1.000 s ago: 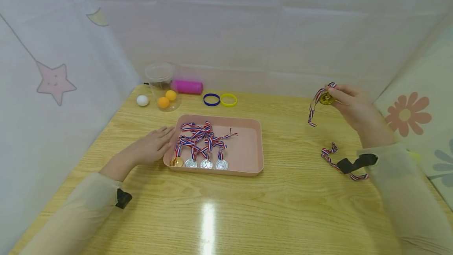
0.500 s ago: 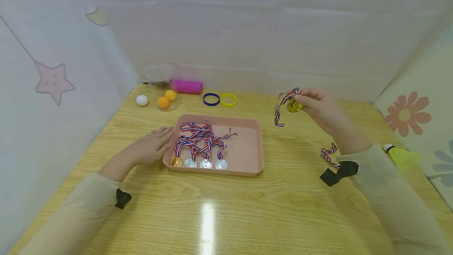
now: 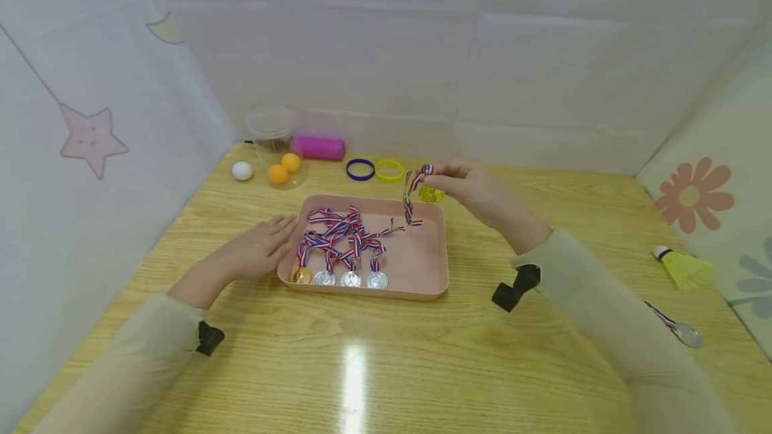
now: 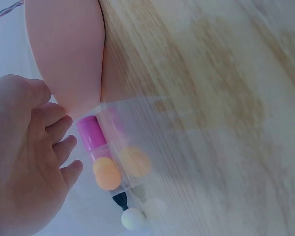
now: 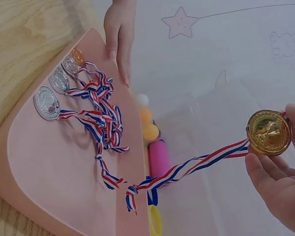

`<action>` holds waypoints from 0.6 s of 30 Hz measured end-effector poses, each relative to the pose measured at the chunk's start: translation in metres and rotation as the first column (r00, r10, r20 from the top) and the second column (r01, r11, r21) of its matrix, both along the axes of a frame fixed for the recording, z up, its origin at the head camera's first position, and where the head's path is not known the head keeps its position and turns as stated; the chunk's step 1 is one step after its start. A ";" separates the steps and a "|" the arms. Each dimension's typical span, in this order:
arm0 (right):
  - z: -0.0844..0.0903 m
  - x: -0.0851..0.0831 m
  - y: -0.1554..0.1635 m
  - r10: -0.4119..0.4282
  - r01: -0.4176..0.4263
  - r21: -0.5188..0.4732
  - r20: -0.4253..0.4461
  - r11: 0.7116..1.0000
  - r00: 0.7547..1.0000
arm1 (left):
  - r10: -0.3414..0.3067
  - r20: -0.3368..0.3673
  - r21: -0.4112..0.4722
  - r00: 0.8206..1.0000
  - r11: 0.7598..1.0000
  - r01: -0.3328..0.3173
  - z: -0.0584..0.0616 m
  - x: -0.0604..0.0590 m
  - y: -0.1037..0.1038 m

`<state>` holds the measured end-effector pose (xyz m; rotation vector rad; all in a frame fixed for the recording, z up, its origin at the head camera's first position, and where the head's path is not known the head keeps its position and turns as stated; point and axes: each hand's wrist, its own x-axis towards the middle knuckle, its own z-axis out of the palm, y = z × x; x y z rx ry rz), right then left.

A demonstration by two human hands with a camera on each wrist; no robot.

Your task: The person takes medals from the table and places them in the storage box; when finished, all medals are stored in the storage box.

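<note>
A gold medal point(image 5: 269, 132) on a red, white and blue ribbon is pinched by my right hand point(image 3: 479, 196), above the back right corner of a pink tray point(image 3: 422, 246). Its ribbon point(image 5: 191, 167) dangles over the tray's edge. Inside the tray, a gold medal point(image 3: 300, 276) and three silver medals point(image 3: 352, 278) lie in a row along the front wall, their ribbons tangled behind them. My left hand point(image 3: 259, 250) rests against the tray's left wall with fingers extended; in the left wrist view its fingertips touch the outer pink wall point(image 4: 69, 54).
Behind the tray stand a clear container point(image 3: 271, 142) with orange balls point(image 3: 278, 174), a white ball point(image 3: 242, 171), a magenta cylinder point(image 3: 322, 148), a blue wristband point(image 3: 360, 169) and a yellow one point(image 3: 389, 170). At right lie a yellow shuttlecock point(image 3: 684, 266) and a silver medal point(image 3: 687, 334).
My right hand has carried the gold medal leftward from the table's right side to the tray. The shuttlecock and the silver medal at right have come out from behind my arm. My left hand stays put.
</note>
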<state>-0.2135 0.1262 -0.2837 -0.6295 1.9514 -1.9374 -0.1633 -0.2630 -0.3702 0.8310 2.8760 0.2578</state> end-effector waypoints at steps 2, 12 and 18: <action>-0.004 -0.005 -0.009 -0.012 0.012 0.029 -0.002 1.000 1.000 | 0.001 0.001 -0.002 1.000 1.000 -0.001 0.000 0.000 0.000; -0.021 -0.023 -0.041 -0.048 0.053 0.110 -0.044 0.992 0.998 | 0.005 0.005 0.000 1.000 1.000 -0.005 0.001 0.001 0.000; -0.038 -0.022 -0.045 -0.015 0.019 0.210 -0.021 0.977 1.000 | 0.008 0.007 0.006 1.000 1.000 -0.008 0.000 0.000 0.001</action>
